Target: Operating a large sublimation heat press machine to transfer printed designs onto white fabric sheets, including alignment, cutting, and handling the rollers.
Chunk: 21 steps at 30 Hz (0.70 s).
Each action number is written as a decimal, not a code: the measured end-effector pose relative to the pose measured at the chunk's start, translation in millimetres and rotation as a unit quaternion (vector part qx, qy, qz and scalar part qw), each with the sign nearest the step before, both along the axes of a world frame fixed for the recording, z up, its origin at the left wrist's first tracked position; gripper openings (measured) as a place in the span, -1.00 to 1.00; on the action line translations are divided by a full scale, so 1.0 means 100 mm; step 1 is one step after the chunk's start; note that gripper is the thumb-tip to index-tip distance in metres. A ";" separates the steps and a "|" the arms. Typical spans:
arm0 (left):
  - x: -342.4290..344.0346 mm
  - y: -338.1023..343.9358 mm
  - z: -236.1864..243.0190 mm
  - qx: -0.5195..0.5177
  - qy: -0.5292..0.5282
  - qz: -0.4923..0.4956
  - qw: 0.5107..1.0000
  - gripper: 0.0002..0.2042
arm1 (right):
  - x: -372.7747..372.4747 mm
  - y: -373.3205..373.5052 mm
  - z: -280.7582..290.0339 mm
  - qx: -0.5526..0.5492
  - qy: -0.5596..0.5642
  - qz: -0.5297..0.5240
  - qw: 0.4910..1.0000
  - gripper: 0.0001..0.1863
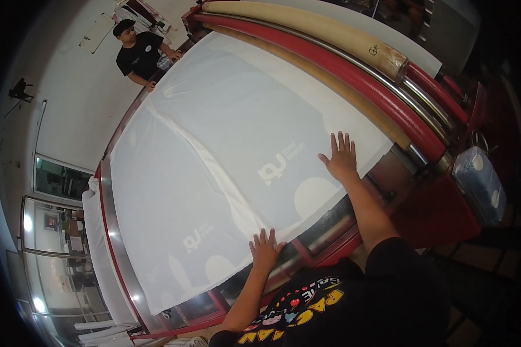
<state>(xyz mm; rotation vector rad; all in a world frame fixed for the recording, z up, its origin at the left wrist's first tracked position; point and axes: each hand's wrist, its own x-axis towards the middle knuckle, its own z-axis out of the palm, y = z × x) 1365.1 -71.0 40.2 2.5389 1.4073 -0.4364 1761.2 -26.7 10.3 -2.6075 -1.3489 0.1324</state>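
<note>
A white sheet (255, 104) lies over a red-framed machine (446, 214), beneath both hands. Its raised fold (215, 170) runs obliquely from the left hand (264, 250), the nearer one, toward the far-left edge. Both hands are open, fingers spread; the right hand (341, 159) rests right of the fold. Pale logos (271, 171) flank it, their small lettering seemingly too faint to read.

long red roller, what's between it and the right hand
In the head view, white sheet extends beyond the right hand, then a brown roller before the red roller.
</note>
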 end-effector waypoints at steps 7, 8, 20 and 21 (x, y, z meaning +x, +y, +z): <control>-0.01 0.03 0.09 -0.013 -0.021 -0.007 1.000 -0.32 | -0.06 -0.02 0.01 -0.033 0.025 -0.024 0.999 -0.08; -0.03 0.03 0.09 0.009 -0.037 -0.012 0.999 -0.32 | -0.05 -0.01 0.01 -0.035 0.026 -0.025 0.999 -0.08; -0.06 -0.01 -0.02 -0.006 0.000 -0.023 1.000 -0.30 | -0.22 -0.03 0.05 0.028 -0.005 0.012 1.000 -0.07; -0.05 -0.01 -0.02 -0.012 -0.002 -0.022 1.000 -0.30 | -0.31 -0.03 0.05 0.033 0.006 0.045 0.998 -0.07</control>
